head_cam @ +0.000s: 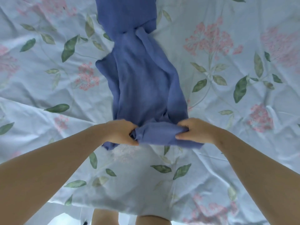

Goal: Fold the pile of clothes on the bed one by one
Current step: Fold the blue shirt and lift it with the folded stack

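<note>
head view — left hand (121, 133), right hand (195, 131) grip blue garment (144, 82)

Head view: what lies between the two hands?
In the head view, a bunched strip of the blue garment spans the gap. The left hand and the right hand grip it at either end.

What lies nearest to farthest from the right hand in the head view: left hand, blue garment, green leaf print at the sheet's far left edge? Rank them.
1. The blue garment: its near end is gripped by the right hand.
2. The left hand: across the bunched end, gripping it too.
3. The green leaf print: far left edge of the bedsheet.
</note>
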`<state>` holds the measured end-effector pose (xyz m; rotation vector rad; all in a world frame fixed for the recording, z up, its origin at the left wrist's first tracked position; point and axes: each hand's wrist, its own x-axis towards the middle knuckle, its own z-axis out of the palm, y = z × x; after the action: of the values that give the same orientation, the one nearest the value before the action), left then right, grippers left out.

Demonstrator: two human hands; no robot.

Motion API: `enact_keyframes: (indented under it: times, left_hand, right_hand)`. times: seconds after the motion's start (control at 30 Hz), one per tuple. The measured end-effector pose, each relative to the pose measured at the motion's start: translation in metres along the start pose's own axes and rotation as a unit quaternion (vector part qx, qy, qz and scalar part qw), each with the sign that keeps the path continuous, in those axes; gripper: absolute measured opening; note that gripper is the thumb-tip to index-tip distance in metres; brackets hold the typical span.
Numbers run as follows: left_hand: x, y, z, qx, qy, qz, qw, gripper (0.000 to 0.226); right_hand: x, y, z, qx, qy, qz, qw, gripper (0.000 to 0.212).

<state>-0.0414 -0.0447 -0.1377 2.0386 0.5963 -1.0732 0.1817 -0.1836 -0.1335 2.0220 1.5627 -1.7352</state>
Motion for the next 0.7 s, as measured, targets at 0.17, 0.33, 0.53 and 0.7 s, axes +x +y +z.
enact_keyframes:
  times: [0.17, 0.33, 0.53, 0.7]
  left_hand:
    - [-0.030, -0.012, -0.004, -0.135, -0.168, -0.053, 0.975, 0.031]
    - [-0.026, -0.033, -0.059, -0.312, 0.093, -0.049, 0.944, 0.022]
    - [0.013, -0.050, -0.077, -0.274, 0.426, -0.160, 0.847, 0.088]
    - [0.035, -0.047, -0.030, -0.366, 0.369, -0.291, 0.803, 0.109]
  right_hand:
    - [-0.014, -0.020, 0.011, 0.046, -0.202, 0.053, 0.977, 0.024]
    - [0.017, -0.027, -0.036, 0.177, 0.202, 0.022, 0.963, 0.014]
    - [0.063, -0.035, -0.043, 0.369, 0.411, 0.116, 0.826, 0.066]
    - [0.083, -0.037, -0.007, 0.316, 0.383, 0.181, 0.849, 0.079]
